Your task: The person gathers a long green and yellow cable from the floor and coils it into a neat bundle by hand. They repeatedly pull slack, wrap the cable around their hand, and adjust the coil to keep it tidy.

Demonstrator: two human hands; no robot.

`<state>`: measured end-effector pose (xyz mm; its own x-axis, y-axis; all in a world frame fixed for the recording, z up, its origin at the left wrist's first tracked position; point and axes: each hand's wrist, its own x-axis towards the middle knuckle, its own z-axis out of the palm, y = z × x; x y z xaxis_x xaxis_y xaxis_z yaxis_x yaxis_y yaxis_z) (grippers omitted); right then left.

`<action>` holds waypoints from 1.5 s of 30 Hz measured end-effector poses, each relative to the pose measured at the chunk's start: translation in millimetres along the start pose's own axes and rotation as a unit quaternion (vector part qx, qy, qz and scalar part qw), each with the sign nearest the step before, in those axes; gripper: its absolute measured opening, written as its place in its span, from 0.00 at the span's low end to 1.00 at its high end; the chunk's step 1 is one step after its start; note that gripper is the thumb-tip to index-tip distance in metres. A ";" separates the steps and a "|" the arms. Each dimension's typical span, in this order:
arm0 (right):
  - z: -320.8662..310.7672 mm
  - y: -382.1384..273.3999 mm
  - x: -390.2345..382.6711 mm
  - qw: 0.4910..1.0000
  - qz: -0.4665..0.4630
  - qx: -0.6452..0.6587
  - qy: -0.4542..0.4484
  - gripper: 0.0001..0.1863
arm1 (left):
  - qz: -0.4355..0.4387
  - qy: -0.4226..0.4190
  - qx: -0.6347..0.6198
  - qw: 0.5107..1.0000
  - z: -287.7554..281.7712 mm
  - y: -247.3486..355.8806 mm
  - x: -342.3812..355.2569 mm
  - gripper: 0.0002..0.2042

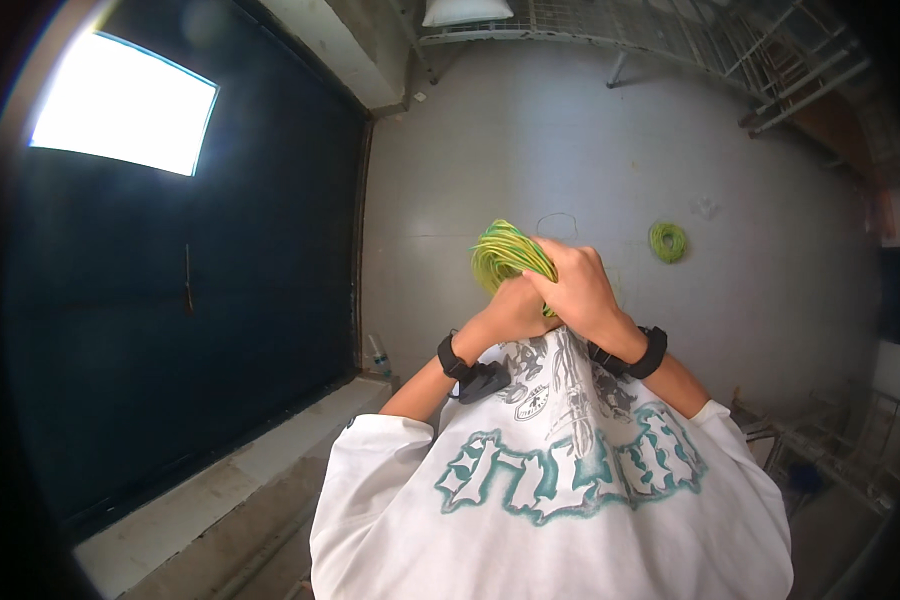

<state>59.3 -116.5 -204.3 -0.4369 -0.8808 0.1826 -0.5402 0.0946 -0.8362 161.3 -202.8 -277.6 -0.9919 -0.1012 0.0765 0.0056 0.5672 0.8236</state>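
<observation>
A bundled coil of green-and-yellow wire (505, 250) is held up in front of my chest, above the grey floor. My right hand (578, 285) is closed on the coil's right side, thumb pressed over the strands. My left hand (522, 310) is closed on the lower part of the coil, just below my right hand, its fingertips mostly hidden. Both wrists have black straps. A second green-and-yellow coil (668, 243) lies on the floor to the right, beside a small crumpled clear plastic piece (704, 209).
A dark wall panel (250, 280) with a bright window (125, 103) fills the left, above a concrete ledge (220, 500). Metal bed frames (616, 70) line the back and right, with a white pillow (465, 12) at top. A clear bottle (378, 355) stands near the ledge.
</observation>
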 end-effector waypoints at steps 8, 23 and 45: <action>3.2 0.0 -10.8 0.998 -0.011 -0.023 0.060 0.16 | -0.114 0.005 -0.640 0.760 -19.6 18.7 -15.5 0.27; 7.5 -12.1 -22.7 0.997 0.049 0.038 0.037 0.22 | -0.089 0.447 -0.589 0.667 -39.1 59.7 16.4 0.14; -61.1 65.0 31.2 0.984 0.105 -0.116 -0.081 0.06 | -0.154 -0.008 -0.203 0.967 -23.0 49.4 -11.6 0.08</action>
<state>-33.4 -109.5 -221.4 -0.4451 -0.8917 -0.0820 -0.6082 0.3682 -0.7032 176.0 -192.4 -224.9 -0.9563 -0.1998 -0.2133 -0.2440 0.1443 0.9590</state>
